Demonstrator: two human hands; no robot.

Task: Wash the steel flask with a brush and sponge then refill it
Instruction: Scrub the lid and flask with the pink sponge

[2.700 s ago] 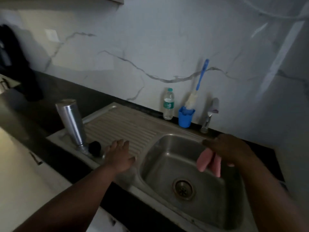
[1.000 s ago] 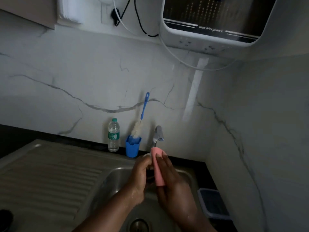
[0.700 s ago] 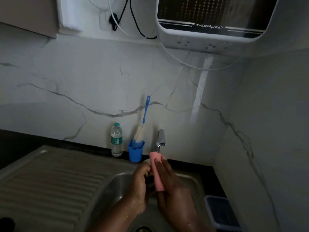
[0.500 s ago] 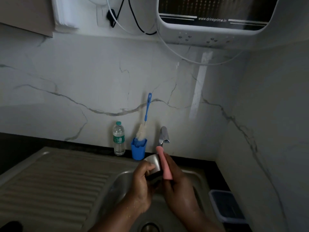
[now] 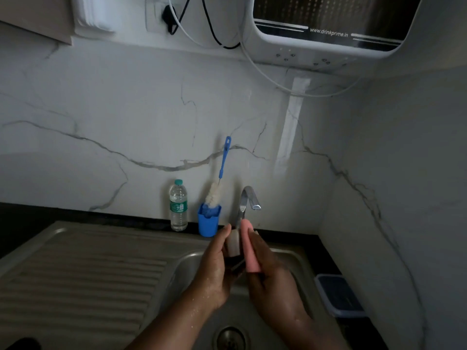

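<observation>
Both hands sit a touch higher and closer to the tap than half a second ago; the steel piece between them shows less of its rim. View is otherwise the same.

Water purifier (image 5: 328, 29) hangs on the wall at 1 o'clock, cables trailing down. Sink (image 5: 192, 258) fills the lower frame, its ribbed drainboard at 8 o'clock, drain (image 5: 230, 338) at 6 o'clock. Table (image 5: 326, 251) runs dark behind the basin. Plastic box (image 5: 338, 295) lies at 4 o'clock beside the basin. Water bottle (image 5: 178, 205) and blue cup (image 5: 208, 222) stand against the wall at centre, bottle brush (image 5: 219, 180) upright in the cup. Tap (image 5: 246, 200) is just right of it; cannot tell whether water runs.

Left hand (image 5: 214, 269) curls round a small steel flask part (image 5: 233, 242), probably the cap; whether it is cap or neck is unclear. Flask body is out of view. Right hand (image 5: 270, 276) grips a pink sponge (image 5: 249, 248), pressed against the steel piece. Hands are close together over the basin, wet.

Handling, by judgement: steel piece is light, rigid, slippery when wet and soapy; best held round its side wall with thumb opposing the fingers. Sponge is soft and compresses. Risk is the part slipping into the basin.
</observation>
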